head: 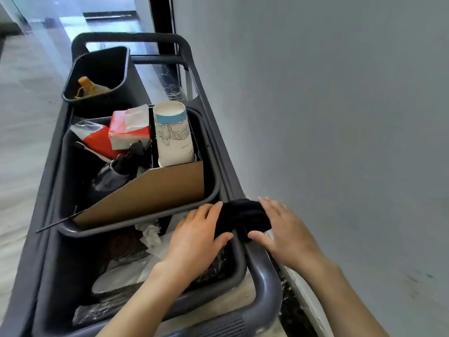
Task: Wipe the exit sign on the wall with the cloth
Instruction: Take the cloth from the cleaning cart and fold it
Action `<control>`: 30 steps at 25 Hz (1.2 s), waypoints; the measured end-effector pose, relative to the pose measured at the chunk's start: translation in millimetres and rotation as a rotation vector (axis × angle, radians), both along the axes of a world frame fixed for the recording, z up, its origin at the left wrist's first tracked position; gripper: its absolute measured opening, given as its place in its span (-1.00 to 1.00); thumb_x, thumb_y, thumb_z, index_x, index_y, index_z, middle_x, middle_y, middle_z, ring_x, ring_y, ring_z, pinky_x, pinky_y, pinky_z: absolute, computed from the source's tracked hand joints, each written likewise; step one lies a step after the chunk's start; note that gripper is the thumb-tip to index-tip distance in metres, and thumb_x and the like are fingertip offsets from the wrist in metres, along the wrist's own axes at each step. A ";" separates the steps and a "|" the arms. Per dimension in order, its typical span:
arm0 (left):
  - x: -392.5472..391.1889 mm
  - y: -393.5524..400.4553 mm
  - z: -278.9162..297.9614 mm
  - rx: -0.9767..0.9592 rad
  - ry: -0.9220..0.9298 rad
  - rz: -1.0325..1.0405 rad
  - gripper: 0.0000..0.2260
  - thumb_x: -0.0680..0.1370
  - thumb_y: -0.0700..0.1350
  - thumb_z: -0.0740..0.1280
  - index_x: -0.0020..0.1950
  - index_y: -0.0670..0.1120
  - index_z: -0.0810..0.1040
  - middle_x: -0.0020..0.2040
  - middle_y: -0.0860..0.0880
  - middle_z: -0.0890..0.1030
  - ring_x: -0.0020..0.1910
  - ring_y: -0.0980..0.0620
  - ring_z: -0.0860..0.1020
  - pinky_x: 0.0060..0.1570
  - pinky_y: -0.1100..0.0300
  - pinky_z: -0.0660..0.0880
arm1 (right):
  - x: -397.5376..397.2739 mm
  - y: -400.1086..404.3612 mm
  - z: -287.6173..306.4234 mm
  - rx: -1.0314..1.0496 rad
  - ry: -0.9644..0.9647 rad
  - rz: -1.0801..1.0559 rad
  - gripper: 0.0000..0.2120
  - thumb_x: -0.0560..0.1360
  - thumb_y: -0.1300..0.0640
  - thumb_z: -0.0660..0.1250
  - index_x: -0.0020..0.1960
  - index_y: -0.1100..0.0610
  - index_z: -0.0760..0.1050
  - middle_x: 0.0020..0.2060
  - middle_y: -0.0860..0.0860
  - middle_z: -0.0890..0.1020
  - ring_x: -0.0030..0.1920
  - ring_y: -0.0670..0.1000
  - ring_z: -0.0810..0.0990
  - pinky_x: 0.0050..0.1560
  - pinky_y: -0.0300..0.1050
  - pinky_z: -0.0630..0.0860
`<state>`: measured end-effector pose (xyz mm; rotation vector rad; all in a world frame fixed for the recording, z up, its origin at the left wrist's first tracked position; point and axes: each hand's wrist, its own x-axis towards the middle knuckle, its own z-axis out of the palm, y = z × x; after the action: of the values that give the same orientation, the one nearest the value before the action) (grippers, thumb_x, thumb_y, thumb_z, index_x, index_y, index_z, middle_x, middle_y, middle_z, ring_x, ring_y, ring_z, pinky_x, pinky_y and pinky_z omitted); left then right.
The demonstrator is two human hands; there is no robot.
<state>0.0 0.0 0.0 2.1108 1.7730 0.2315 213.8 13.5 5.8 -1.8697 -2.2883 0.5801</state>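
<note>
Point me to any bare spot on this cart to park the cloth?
Little. Middle bin is packed: cardboard sheet, paper cup, tissue pack. Near bin holds crumpled tissue and plastic. Freest: the cart rail below the right hand, and the far bin beside its bottle. Both hands, left hand, rest on the black cloth.

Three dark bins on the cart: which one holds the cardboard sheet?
The middle dark plastic bin: the brown cardboard sheet leans inside it. The far bin holds an amber bottle; the nearest bin holds crumpled paper.

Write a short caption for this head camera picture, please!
Both hands, left and right, on a dark cloth draped over the cleaning cart's rail.
</note>
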 end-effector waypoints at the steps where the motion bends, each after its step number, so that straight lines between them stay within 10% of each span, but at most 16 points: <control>1: 1.7 5.6 -3.8 -0.009 -0.017 0.006 -0.36 0.61 0.22 0.24 0.62 0.05 0.12 0.52 0.06 0.32 0.46 0.00 0.32 0.37 0.06 0.36 | 1.6 4.1 -2.4 -0.008 0.028 -0.009 -0.24 0.46 -0.25 0.26 0.54 -0.01 0.06 0.50 -0.05 0.25 0.48 -0.03 0.17 0.46 -0.02 0.20; 9: 8.8 30.8 -21.7 -0.098 -0.141 0.076 -0.64 0.59 0.14 0.33 0.33 0.13 0.34 0.23 0.08 0.55 0.18 0.01 0.54 -0.06 0.15 0.42 | 6.8 24.5 -22.9 -0.188 0.141 -0.067 -0.29 0.43 -0.21 0.34 0.49 -0.09 0.16 0.38 -0.08 0.41 0.30 -0.02 0.44 0.24 -0.08 0.40; 15: 12.1 31.6 -20.5 -0.150 -0.166 0.092 -0.52 0.60 0.06 0.34 0.50 0.10 0.30 0.33 0.05 0.53 0.28 -0.04 0.52 0.16 0.04 0.49 | 1.4 19.4 -28.3 -0.152 0.180 -0.119 -0.55 0.43 -0.14 0.37 0.27 -0.07 0.37 0.11 -0.05 0.53 0.10 0.03 0.54 0.03 -0.08 0.43; 30: 77.3 -5.1 54.8 0.030 -0.291 -0.194 -0.84 0.58 0.04 0.40 0.14 0.08 0.57 0.01 0.21 0.48 -0.13 0.16 0.49 -0.22 0.34 0.36 | 69.6 -88.3 34.6 0.040 0.347 -0.491 -0.76 0.36 -0.12 0.44 -0.04 -0.14 0.46 -0.13 -0.17 0.53 -0.15 -0.14 0.55 -0.16 -0.20 0.45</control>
<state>77.3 -5.1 54.8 2.1262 1.3986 0.4872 283.4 -74.7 40.3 -2.0166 -1.5429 0.7044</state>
